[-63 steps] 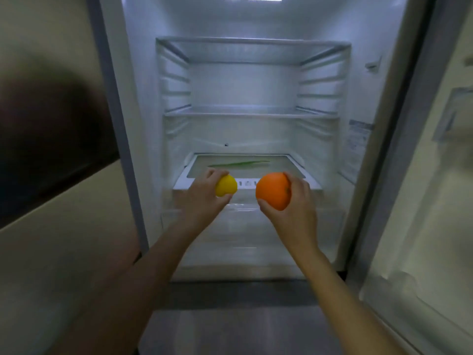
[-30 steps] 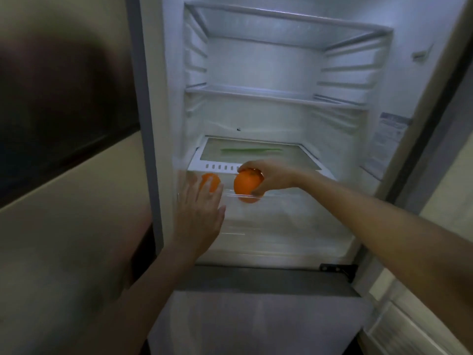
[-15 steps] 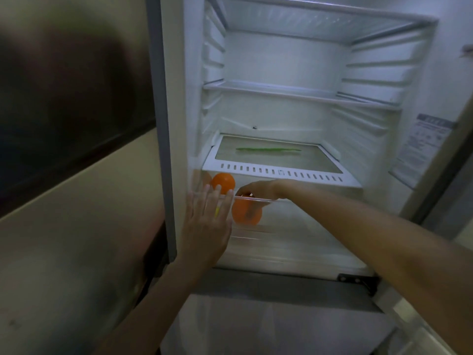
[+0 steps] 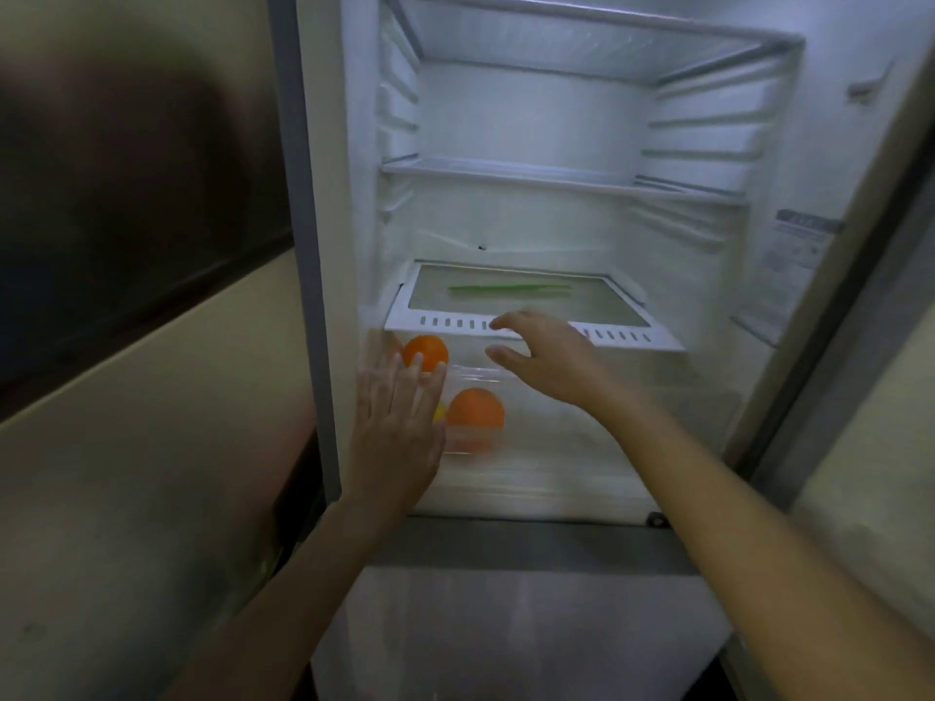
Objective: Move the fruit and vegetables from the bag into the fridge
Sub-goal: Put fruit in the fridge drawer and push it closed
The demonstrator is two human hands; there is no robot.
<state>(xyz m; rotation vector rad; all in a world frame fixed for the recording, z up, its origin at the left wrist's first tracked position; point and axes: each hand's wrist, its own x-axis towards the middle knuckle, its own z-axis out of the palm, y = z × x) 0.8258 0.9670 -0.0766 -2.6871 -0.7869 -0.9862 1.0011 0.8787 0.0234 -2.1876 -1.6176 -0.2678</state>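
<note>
The fridge stands open before me. Its clear crisper drawer holds one orange low at the front and another orange higher at the left. A sliver of a yellow lemon shows behind my left hand, which lies flat with fingers spread against the drawer's front left. Above the drawer, my right hand hovers open and holds nothing. A green vegetable stalk lies on the glass cover over the drawer. The bag is out of view.
Two bare glass shelves sit above in the fridge. The open fridge door runs along the right side. A beige wall with a dark panel fills the left. A closed lower compartment front lies below the drawer.
My right hand let go of the orange in the drawer and lifted out, open. My left hand released the lemon and now rests on the drawer front.
</note>
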